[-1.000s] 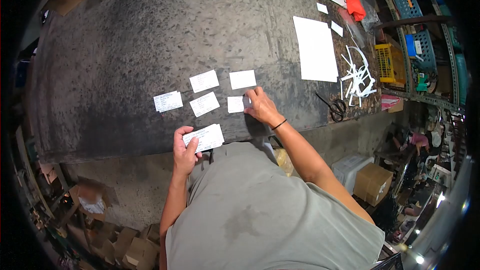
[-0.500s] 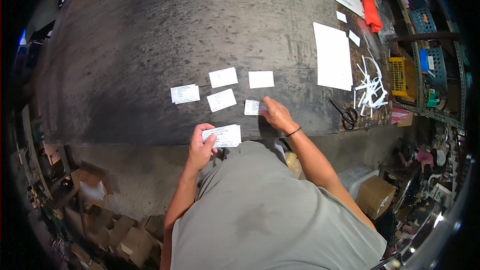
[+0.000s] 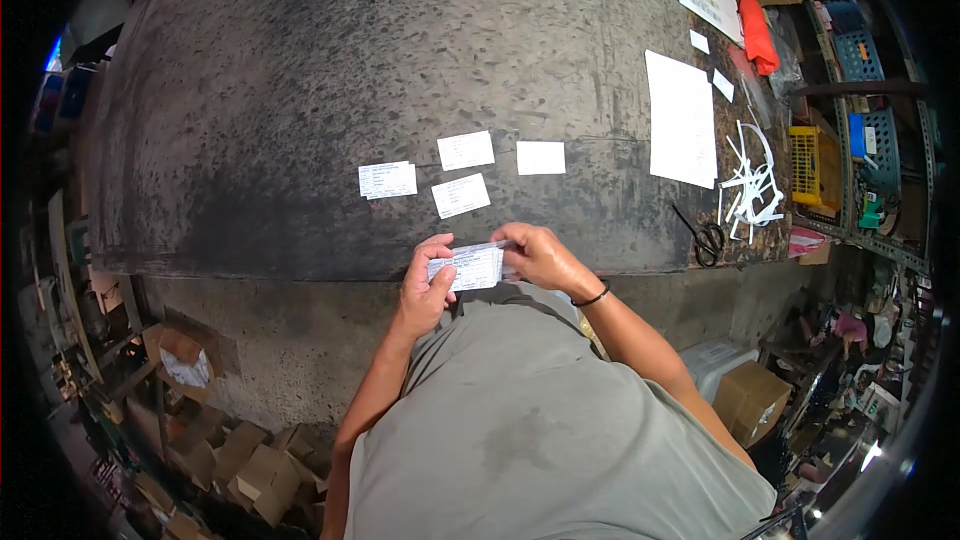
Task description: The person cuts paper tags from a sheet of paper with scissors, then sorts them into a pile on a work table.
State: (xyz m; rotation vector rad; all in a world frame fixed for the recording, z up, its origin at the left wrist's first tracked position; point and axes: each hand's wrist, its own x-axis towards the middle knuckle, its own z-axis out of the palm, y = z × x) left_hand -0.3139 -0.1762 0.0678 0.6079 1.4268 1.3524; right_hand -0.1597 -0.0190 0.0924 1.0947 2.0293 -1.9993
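Observation:
My left hand (image 3: 426, 285) is closed around a stack of printed white labels (image 3: 468, 268), thumb on top, just off the table's near edge. My right hand (image 3: 542, 258) pinches at the right end of that stack, its fingertips partly hidden behind the labels. Beyond my hands, a small overlapping pile of printed labels (image 3: 387, 180) lies on the dark table. To its right are two faintly printed labels, one farther away (image 3: 466, 150) and one nearer (image 3: 460, 196). A blank-looking white label (image 3: 541, 158) lies right of these.
The worn dark table (image 3: 330, 70) spreads out before me. At its right are a large white sheet (image 3: 683, 120), black scissors (image 3: 707, 240), tangled white strips (image 3: 752, 190) and a red object (image 3: 758, 35). A shelf holds a yellow basket (image 3: 805, 165). Cardboard boxes (image 3: 265, 485) stand below left.
My right hand has picked up the labels near the table edge and brought them left to the stack in my left hand. The view has shifted slightly.

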